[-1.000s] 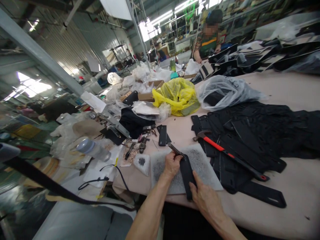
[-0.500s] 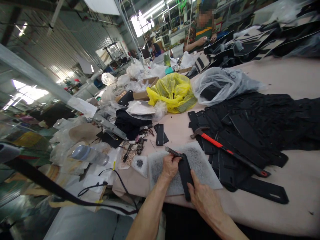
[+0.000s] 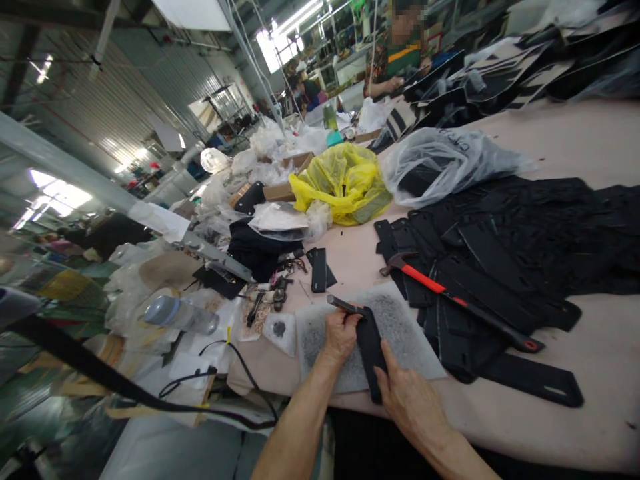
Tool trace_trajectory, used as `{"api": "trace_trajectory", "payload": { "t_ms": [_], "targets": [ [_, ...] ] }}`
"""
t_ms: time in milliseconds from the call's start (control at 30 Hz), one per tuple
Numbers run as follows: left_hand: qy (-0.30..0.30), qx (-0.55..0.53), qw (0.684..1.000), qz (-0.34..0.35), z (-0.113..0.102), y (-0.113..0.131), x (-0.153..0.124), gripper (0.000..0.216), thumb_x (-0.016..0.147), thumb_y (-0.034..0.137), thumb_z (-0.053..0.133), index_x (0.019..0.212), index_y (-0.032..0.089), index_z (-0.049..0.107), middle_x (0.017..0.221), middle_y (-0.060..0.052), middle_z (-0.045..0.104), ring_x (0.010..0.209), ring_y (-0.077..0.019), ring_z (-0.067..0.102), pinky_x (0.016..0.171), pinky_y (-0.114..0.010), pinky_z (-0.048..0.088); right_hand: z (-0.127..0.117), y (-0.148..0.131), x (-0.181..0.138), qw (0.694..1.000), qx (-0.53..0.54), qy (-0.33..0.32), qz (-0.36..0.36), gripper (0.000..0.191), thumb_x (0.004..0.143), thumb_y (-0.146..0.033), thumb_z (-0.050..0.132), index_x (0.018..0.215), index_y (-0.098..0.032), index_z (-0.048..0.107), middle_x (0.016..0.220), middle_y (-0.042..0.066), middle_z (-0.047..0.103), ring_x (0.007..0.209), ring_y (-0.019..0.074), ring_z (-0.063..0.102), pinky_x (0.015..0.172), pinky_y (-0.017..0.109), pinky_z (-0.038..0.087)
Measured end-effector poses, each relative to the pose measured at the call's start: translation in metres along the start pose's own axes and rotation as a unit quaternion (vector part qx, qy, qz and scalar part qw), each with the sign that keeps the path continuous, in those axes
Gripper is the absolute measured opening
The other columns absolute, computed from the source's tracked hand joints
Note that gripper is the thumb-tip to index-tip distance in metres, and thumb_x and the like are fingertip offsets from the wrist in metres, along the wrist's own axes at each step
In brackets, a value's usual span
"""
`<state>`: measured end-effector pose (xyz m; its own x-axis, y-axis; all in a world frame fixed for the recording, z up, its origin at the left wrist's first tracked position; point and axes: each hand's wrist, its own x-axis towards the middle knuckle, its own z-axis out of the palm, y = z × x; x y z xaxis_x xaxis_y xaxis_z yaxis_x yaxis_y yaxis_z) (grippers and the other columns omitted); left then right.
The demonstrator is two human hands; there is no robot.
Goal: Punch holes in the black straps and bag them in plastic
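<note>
A narrow black strap piece (image 3: 371, 350) lies on a speckled white cutting pad (image 3: 405, 333) near the table's front edge. My left hand (image 3: 341, 331) is closed around a slim dark metal tool (image 3: 342, 305), whose tip rests at the strap's far end. My right hand (image 3: 407, 395) presses the strap's near end down, thumb stretched along its edge. A hammer with a red and black handle (image 3: 450, 297) lies just right of the pad, on a heap of black strap pieces (image 3: 505, 267).
Yellow (image 3: 345, 180) and clear (image 3: 445, 163) plastic bags sit behind the pad. Small tools, a bottle (image 3: 180, 313) and a black cord (image 3: 225, 360) clutter the left. Another person (image 3: 395, 57) works at the table's far end. Bare table (image 3: 575, 133) shows at right.
The view has drifted a little; both hands stay on the strap and tool, almost unmoved.
</note>
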<state>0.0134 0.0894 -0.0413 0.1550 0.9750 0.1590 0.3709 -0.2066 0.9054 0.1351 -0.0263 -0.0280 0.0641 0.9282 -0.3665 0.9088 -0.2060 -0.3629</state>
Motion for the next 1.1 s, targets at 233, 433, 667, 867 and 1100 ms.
{"api": "trace_trajectory", "payload": {
  "t_ms": [233,433,667,867,1100],
  "targets": [
    [0.001,-0.002,1.000,0.003,0.001,-0.001,0.000,0.018,0.082,0.015,0.054,0.090,0.015,0.071,0.091,-0.006,0.074,0.089,-0.0185,0.068,0.084,-0.031,0.054,-0.002,0.001,-0.001,1.000,0.006,-0.008,-0.004,0.056,0.099,-0.033,0.033,0.150,-0.011,0.030,0.076,0.016,0.071,0.071,0.0305,0.070,0.064,0.038,0.051],
    [-0.006,0.075,0.996,0.051,0.006,-0.007,-0.002,0.020,0.084,0.013,0.053,0.094,0.018,0.069,0.094,-0.005,0.073,0.090,-0.0188,0.068,0.085,-0.031,0.053,-0.002,0.000,-0.001,1.000,0.004,-0.009,-0.007,0.056,0.099,-0.033,0.034,0.150,-0.011,0.031,0.077,0.015,0.071,0.071,0.0296,0.070,0.062,0.036,0.049],
    [-0.032,0.192,0.977,0.090,0.009,-0.006,0.000,0.018,0.084,0.012,0.051,0.095,0.018,0.065,0.090,-0.006,0.072,0.086,-0.0193,0.068,0.082,-0.029,0.053,-0.027,0.022,0.004,0.999,0.021,0.012,-0.046,0.045,0.098,-0.042,0.039,0.134,-0.020,0.054,0.085,0.011,0.072,0.078,0.0279,0.070,0.065,0.034,0.048],
    [-0.039,0.204,0.972,0.106,0.008,-0.008,0.000,0.017,0.083,0.011,0.054,0.095,0.019,0.063,0.089,-0.005,0.071,0.084,-0.0191,0.068,0.080,-0.028,0.054,-0.089,0.099,0.050,0.958,-0.144,0.247,-0.028,0.037,0.094,-0.038,0.046,0.116,-0.011,0.058,0.103,0.017,0.062,0.086,0.0280,0.062,0.067,0.036,0.043],
    [-0.029,0.192,0.975,0.113,0.009,-0.010,0.001,0.016,0.083,0.011,0.055,0.095,0.018,0.063,0.090,-0.005,0.072,0.085,-0.0198,0.069,0.079,-0.028,0.055,-0.098,0.143,0.093,0.982,-0.139,0.124,-0.027,0.014,0.087,-0.028,0.049,0.090,-0.016,0.056,0.082,0.009,0.059,0.071,0.0213,0.058,0.058,0.030,0.035]
  ]
}}
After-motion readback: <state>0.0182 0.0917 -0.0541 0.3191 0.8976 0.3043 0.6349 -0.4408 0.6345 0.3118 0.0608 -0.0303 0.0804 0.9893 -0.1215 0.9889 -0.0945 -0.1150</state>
